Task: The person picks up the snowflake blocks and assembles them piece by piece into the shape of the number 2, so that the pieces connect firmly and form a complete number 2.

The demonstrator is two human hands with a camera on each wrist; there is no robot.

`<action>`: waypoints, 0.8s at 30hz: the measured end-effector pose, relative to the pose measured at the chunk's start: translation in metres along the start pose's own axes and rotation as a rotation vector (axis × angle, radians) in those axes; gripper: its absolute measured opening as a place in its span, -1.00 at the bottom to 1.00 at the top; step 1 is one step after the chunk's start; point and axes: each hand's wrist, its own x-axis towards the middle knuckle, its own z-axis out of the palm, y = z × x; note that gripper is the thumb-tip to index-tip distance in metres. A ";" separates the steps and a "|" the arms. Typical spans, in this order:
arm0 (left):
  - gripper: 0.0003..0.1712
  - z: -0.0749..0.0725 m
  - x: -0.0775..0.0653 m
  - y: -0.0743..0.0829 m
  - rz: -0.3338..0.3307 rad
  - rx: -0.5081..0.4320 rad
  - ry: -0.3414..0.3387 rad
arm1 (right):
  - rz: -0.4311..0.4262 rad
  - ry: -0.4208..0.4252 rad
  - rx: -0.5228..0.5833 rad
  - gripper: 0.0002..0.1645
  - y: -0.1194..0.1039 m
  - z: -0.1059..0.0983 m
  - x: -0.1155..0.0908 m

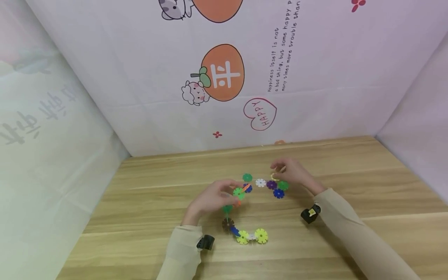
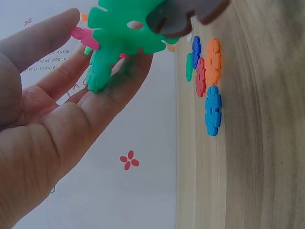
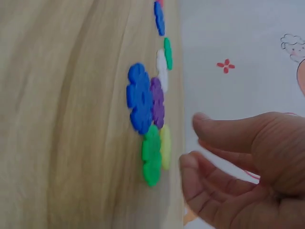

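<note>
My left hand [image 1: 217, 195] holds a linked chain of plastic snowflake discs. In the left wrist view a green disc [image 2: 112, 31] and a pink disc [image 2: 86, 37] of it sit between thumb and fingers. The chain runs down toward me through a dark brown disc [image 1: 228, 224] and a blue disc [image 1: 235, 231] to a yellow disc [image 1: 261, 236]. My right hand [image 1: 292, 171] hovers near a loose pale yellow disc [image 3: 165, 148]. Its thumb and fingertips stand apart, with nothing between them in the right wrist view.
Several loose discs lie near the right hand: white [image 1: 260, 182], purple [image 1: 271, 184], blue [image 1: 279, 193] and green [image 1: 283, 185]. Beyond the left hand are another green disc [image 1: 247, 177], an orange disc [image 2: 213, 61] and a red disc [image 2: 200, 77]. A printed cloth wall [image 1: 157, 116] borders the wooden table [image 1: 140, 217].
</note>
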 end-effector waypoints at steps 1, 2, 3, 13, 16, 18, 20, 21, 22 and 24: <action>-0.51 0.000 0.000 -0.001 -0.003 0.000 0.001 | 0.020 -0.012 -0.011 -0.63 0.001 0.000 0.001; -0.51 0.000 0.000 -0.001 -0.009 0.001 0.003 | 0.038 -0.024 -0.021 -0.61 0.001 0.000 0.001; -0.50 0.000 0.000 -0.002 -0.013 0.003 0.005 | 0.058 -0.034 -0.029 -0.59 0.002 0.000 0.002; -0.47 0.000 0.001 -0.002 -0.042 0.008 0.018 | 0.142 -0.069 -0.048 -0.64 0.009 0.002 0.002; -0.47 -0.001 0.000 -0.002 -0.047 0.009 0.020 | 0.148 -0.062 -0.052 -0.68 0.010 0.002 0.003; -0.47 -0.001 0.000 -0.001 -0.046 0.014 0.023 | 0.149 -0.056 -0.063 -0.70 0.010 0.003 0.004; -0.47 -0.001 0.000 -0.001 -0.040 0.023 0.023 | 0.153 -0.049 -0.069 -0.71 0.011 0.003 0.005; -0.47 -0.001 0.000 -0.001 -0.037 0.028 0.023 | 0.155 -0.045 -0.072 -0.72 0.012 0.004 0.005; -0.47 -0.001 0.000 -0.001 -0.030 0.032 0.022 | 0.154 -0.042 -0.074 -0.72 0.012 0.004 0.005; -0.48 -0.001 0.000 -0.001 -0.016 0.045 0.019 | 0.159 -0.036 -0.070 -0.71 0.012 0.004 0.005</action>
